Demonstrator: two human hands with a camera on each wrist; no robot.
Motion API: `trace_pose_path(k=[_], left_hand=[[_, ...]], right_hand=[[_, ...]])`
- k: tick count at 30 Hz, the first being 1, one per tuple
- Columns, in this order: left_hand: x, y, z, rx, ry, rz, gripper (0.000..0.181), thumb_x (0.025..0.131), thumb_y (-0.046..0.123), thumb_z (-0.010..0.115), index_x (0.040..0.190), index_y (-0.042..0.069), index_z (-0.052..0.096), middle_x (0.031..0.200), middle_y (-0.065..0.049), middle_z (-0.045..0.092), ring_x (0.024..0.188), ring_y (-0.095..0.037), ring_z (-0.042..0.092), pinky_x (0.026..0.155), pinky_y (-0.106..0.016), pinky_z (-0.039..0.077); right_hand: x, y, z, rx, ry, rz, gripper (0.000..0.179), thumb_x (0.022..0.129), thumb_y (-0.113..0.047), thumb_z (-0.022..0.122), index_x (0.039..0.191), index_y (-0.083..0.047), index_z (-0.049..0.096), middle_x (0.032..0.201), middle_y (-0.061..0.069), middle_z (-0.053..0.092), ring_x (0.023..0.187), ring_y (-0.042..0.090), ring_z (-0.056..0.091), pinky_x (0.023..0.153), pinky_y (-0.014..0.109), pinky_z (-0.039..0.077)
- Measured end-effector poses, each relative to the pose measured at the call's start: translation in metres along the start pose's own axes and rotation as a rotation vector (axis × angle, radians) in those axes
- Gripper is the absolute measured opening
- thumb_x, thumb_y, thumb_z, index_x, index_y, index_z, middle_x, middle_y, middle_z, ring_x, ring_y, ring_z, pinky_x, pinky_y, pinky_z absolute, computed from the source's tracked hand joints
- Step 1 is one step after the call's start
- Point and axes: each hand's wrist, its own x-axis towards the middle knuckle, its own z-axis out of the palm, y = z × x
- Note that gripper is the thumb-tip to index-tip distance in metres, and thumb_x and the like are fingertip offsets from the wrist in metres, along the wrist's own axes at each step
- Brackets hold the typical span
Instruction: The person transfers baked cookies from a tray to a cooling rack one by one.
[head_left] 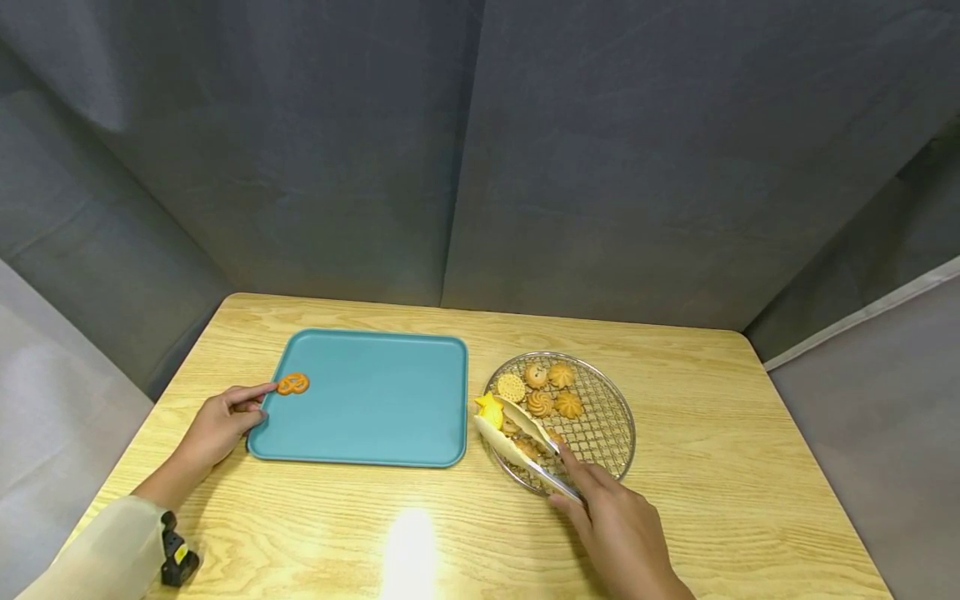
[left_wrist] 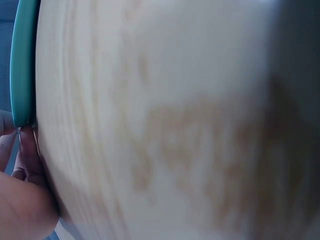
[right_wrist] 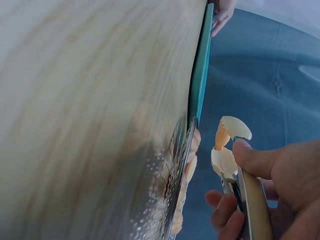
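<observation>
My right hand point(head_left: 626, 533) grips a pair of tongs point(head_left: 517, 450) with pale scoop-shaped tips and metal arms. Between the tips sits a yellow star-shaped cookie point(head_left: 491, 411), raised above the left rim of a round wire rack point(head_left: 611, 425). The right wrist view shows the tongs point(right_wrist: 252, 200) lifted off the rack, the cookie point(right_wrist: 222, 136) pinched between the tips. With thumb and fingers, my left hand point(head_left: 217, 425) pinches the left edge of a teal tray point(head_left: 375, 400). A pretzel point(head_left: 292, 383) lies on that tray by its left rim, close to the index fingertip.
Several cookies lie on the rack, among them a round pale one point(head_left: 512, 387), a swirl point(head_left: 539, 404) and a flower-shaped one point(head_left: 568, 405). Tray and rack stand side by side on the wooden table point(head_left: 720, 458). Grey curtains point(head_left: 600, 167) surround the table.
</observation>
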Motion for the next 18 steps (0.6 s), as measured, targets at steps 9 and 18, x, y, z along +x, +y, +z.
trace_pose_path(k=[9,18], left_hand=[[0.000,0.000,-0.001,0.027,-0.009,-0.006,0.046,0.100,0.003,0.062,0.146,-0.002,0.057,0.126,-0.022,0.056,0.090,-0.009,0.052,0.066,-0.021,0.048],[0.000,0.000,-0.001,0.022,-0.007,-0.010,0.046,0.100,0.001,0.061,0.145,-0.003,0.057,0.122,-0.021,0.056,0.087,-0.010,0.051,0.063,-0.022,0.047]], right_hand=[[-0.011,0.013,-0.008,-0.022,0.003,0.026,0.064,0.093,-0.034,0.077,0.152,-0.020,0.055,0.122,0.009,0.071,0.069,0.023,0.071,0.060,0.042,0.057],[-0.022,0.028,-0.014,-0.033,-0.032,0.087,0.063,0.094,-0.037,0.075,0.151,-0.019,0.055,0.121,0.011,0.072,0.057,0.015,0.063,0.053,0.038,0.053]])
